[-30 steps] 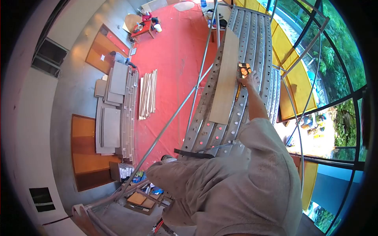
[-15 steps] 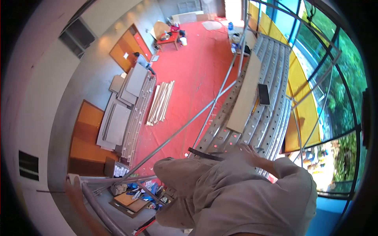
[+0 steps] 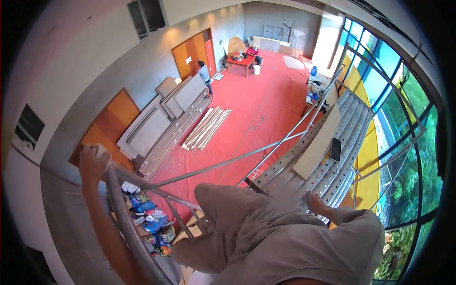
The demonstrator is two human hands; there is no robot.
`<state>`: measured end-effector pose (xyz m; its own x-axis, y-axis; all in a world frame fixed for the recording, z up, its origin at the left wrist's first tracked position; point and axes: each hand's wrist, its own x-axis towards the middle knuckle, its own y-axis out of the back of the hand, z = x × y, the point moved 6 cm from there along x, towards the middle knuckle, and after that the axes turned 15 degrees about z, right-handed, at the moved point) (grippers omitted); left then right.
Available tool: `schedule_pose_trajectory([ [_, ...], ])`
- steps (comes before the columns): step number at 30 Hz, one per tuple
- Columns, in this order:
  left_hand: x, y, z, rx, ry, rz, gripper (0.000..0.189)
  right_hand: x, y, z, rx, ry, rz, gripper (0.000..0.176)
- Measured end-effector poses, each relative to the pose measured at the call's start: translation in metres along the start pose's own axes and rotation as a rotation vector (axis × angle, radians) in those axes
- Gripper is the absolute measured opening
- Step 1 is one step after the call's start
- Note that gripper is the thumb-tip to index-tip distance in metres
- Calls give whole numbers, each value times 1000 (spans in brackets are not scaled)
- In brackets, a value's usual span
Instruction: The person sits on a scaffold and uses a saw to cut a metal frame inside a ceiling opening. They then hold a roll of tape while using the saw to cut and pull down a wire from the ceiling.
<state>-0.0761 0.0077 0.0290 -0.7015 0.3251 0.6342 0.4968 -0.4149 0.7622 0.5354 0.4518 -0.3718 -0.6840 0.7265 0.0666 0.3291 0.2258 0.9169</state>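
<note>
I am up on a scaffold platform of perforated metal planks (image 3: 344,123), looking down past my grey clothing. My left hand (image 3: 92,161) is shut around a grey scaffold pole (image 3: 128,223) at the lower left. My right hand (image 3: 314,200) rests on the metal planks near my hip, fingers apart, holding nothing. A dark phone (image 3: 336,149) lies screen-off on the planks beyond my right hand, next to a long wooden board (image 3: 317,142).
Diagonal scaffold braces (image 3: 223,164) cross below me. Far down lies a red floor (image 3: 259,109) with a bundle of wooden strips (image 3: 206,127), stacked grey panels (image 3: 147,126), a red table (image 3: 242,61) and a person (image 3: 205,76) by an orange door. Glass wall at right.
My right hand let go of the lit phone, left it on the planks and drew back to my hip. My view tilted up and my left hand came into sight gripping the pole.
</note>
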Motion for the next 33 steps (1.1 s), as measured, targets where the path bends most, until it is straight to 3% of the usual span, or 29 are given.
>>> schedule_pose_trajectory([
  [2,3,-7,-5,22,-43,-46,44,9,-7,5,5,-9,110,25],
  [5,3,-7,-5,54,13,-74,45,32,2,-30,169,-80,87,30],
  [6,3,-6,-5,54,32,-71,45,41,-17,-22,94,-101,16,35],
  [12,0,-1,3,50,26,-24,45,65,-52,-117,186,42,142,41],
  [15,-3,-5,-7,-2,44,47,46,83,-96,-115,215,87,64,39],
  [16,-6,-6,-10,-42,94,67,48,91,-115,-102,208,209,64,34],
  [20,-12,12,-5,-161,121,231,61,96,-89,-124,344,382,192,34],
  [23,-6,6,-6,-152,103,133,60,94,-81,-140,291,327,121,35],
  [26,-5,19,3,-151,191,76,64,94,-68,-153,388,429,192,36],
  [28,1,28,1,-183,149,214,64,93,-57,-164,451,508,290,36],
  [33,6,46,-4,-284,132,433,64,92,-53,-171,409,469,190,33],
])
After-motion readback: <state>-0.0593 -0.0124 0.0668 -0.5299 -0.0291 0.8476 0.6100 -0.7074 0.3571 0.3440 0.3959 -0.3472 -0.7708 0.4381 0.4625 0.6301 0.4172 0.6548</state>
